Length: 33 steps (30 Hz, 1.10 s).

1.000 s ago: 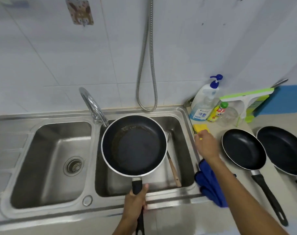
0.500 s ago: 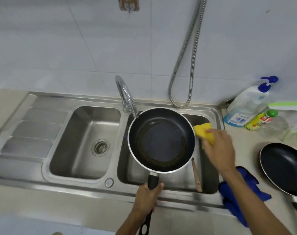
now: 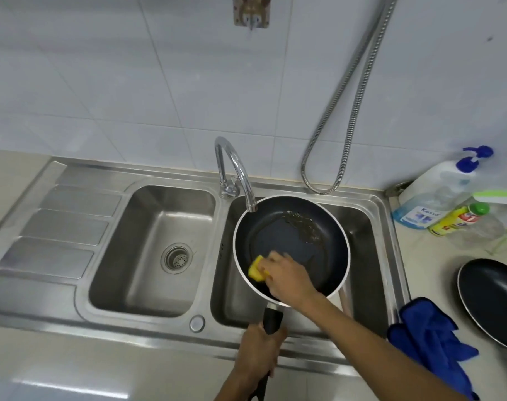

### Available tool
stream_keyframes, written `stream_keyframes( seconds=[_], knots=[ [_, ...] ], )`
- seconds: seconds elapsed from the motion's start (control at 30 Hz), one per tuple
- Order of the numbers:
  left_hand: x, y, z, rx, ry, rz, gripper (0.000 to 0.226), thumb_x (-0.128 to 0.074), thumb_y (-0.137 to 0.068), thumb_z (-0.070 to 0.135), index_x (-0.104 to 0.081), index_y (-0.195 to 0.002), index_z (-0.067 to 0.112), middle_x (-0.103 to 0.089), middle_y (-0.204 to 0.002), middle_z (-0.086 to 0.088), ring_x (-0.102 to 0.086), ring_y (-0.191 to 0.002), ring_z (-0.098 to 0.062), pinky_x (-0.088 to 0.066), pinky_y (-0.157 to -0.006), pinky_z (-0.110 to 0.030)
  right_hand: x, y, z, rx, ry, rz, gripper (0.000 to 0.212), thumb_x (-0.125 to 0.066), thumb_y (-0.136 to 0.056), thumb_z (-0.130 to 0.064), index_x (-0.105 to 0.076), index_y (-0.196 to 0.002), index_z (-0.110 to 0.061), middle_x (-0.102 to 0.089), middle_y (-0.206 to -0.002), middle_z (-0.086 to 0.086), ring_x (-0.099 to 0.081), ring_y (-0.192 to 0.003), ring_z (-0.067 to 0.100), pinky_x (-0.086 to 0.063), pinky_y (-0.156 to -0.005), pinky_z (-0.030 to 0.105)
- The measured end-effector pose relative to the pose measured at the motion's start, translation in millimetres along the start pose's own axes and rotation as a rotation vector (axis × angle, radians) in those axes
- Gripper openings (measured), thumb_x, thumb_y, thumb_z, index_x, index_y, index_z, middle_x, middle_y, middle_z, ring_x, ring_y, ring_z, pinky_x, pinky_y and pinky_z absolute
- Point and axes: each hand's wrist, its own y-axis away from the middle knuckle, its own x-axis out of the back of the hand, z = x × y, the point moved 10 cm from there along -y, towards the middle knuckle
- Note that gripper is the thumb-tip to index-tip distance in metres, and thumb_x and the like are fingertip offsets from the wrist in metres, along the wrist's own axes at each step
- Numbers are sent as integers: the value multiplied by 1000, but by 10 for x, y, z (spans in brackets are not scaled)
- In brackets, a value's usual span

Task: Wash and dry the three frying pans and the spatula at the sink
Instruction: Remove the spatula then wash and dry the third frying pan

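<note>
A black frying pan (image 3: 304, 238) with a silver rim hangs over the right sink basin (image 3: 371, 256), under the faucet spout. Brown greasy residue sits at its far inner side. My left hand (image 3: 261, 351) grips the pan's black handle at the sink's front edge. My right hand (image 3: 287, 276) presses a yellow sponge (image 3: 256, 269) onto the pan's near left inner surface. A wooden spatula handle (image 3: 345, 302) shows in the basin just right of the pan, mostly hidden. A second black pan (image 3: 495, 299) lies on the counter at the right edge.
The chrome faucet (image 3: 234, 166) arches over the pan's far rim. The left basin (image 3: 159, 244) has a drain strainer. A blue cloth (image 3: 431, 342) lies on the counter right of the sink. Soap bottles (image 3: 437, 201) stand at the back right. A metal hose (image 3: 347, 111) hangs on the wall.
My right hand carried the yellow sponge from the counter beside the sink into the pan and now presses it on the near left side. The view has shifted left, hiding the third pan.
</note>
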Motion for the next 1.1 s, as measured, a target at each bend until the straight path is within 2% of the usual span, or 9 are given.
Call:
stream_keyframes(
  seconds=[0.07,0.2,0.33,0.43,0.5,0.67,0.8,0.97,1.1],
  knots=[
    [25,29,23,-2,-34,0,30,-71,-87,33,-56,-73,12,-51,-49,-5,-46,-37,-19,-40,-39,-27,94,-498,97,-31,67,55,29,-60,-86,-15,-61,-113,-22,-55,-114,7,-56,-101,34,-53,-79,42],
    [130,91,13,-4,-16,-6,31,-73,-87,36,-58,-78,12,-50,-51,-5,-46,-39,-19,-39,-39,-27,391,-769,1035,-313,184,63,46,-64,-81,-8,-58,-126,-18,-57,-122,11,-55,-106,40,-50,-86,46],
    [210,6,50,-15,9,29,29,-73,-89,30,-57,-75,10,-48,-50,-6,-44,-37,-18,-37,-39,-25,186,49,1055,-245,218,63,49,-73,-64,-10,-67,-112,-18,-67,-105,9,-62,-80,38,-55,-67,43],
    [196,-5,104,-31,-31,24,29,-72,-88,29,-56,-72,11,-51,-48,-6,-45,-35,-20,-36,-40,-26,-269,299,414,-51,32,-81,43,-63,-72,-13,-63,-113,-28,-60,-109,0,-59,-89,34,-54,-75,43],
    [147,10,92,-21,-84,16,30,-71,-86,34,-56,-70,13,-53,-48,-6,-48,-37,-21,-39,-40,-27,-255,-30,95,27,-30,-26,41,-60,-76,-10,-59,-113,-27,-56,-111,1,-56,-93,34,-53,-79,46],
    [51,131,4,9,-54,-1,30,-75,-87,34,-58,-76,12,-49,-49,-8,-45,-36,-22,-37,-37,-25,61,-802,608,-186,22,6,60,-62,-83,-9,-47,-139,-22,-52,-131,10,-54,-107,41,-49,-88,47],
    [72,128,-91,1,5,3,33,-75,-89,28,-54,-71,10,-48,-48,-12,-43,-33,-21,-35,-36,-23,60,-304,1210,-310,199,-43,60,-60,-84,-12,-44,-142,-22,-52,-132,13,-55,-108,41,-49,-90,45],
    [135,105,-131,18,-45,26,36,-74,-89,30,-55,-65,12,-55,-48,-11,-50,-35,-22,-39,-41,-25,-405,357,316,-28,-53,-141,47,-55,-77,-7,-59,-119,-26,-58,-116,5,-60,-100,35,-52,-85,41],
    [133,151,-93,20,-86,29,31,-71,-88,37,-58,-75,13,-57,-54,-8,-53,-41,-23,-43,-43,-29,-328,-474,-72,29,-43,46,47,-59,-79,-5,-62,-121,-27,-58,-114,4,-55,-98,35,-50,-78,44]
  ],
)
